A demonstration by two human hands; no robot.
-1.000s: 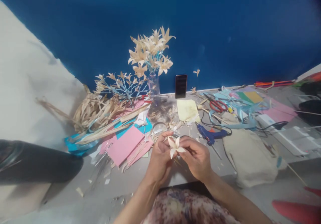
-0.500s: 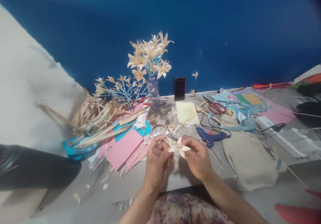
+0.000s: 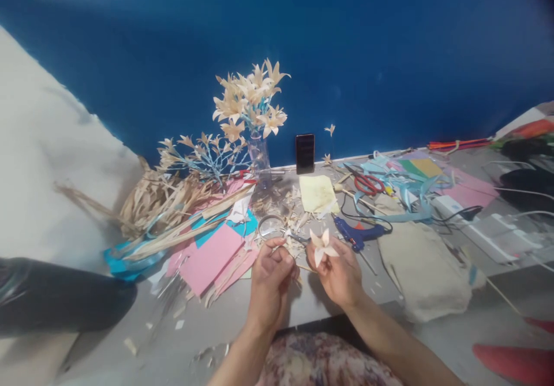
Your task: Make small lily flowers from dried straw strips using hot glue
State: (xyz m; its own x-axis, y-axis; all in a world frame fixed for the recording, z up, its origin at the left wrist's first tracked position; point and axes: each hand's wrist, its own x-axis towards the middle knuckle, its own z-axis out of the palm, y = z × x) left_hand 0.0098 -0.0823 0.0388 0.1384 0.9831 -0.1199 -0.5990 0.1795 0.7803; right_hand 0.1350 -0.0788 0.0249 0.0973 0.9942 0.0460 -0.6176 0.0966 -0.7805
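Observation:
A cream flower (image 3: 322,248) with several pointed petals, seemingly dried husk, is in my right hand (image 3: 340,273), its fingers closed behind and beneath the bloom. Apart from it on the left, my left hand (image 3: 272,273) has thumb and fingers pinched together; whatever they hold is too small to make out. Just beyond the fingertips lie a roll of tape (image 3: 270,227) and pale husk scraps (image 3: 289,204). A blue glue gun (image 3: 359,233) rests on the table to the right of my right hand.
A clear vase (image 3: 259,161) of similar flowers stands by the blue wall, beside a phone (image 3: 305,153). Dried husks (image 3: 156,198) and pink paper (image 3: 212,259) are at left. Red-handled scissors (image 3: 369,185), blue ribbon (image 3: 426,198) and beige cloth (image 3: 424,270) lie at right.
My hands have drawn apart slightly. The flower, earlier between both hands, has moved right with my right hand and now faces more upward. The whole view has shifted a little.

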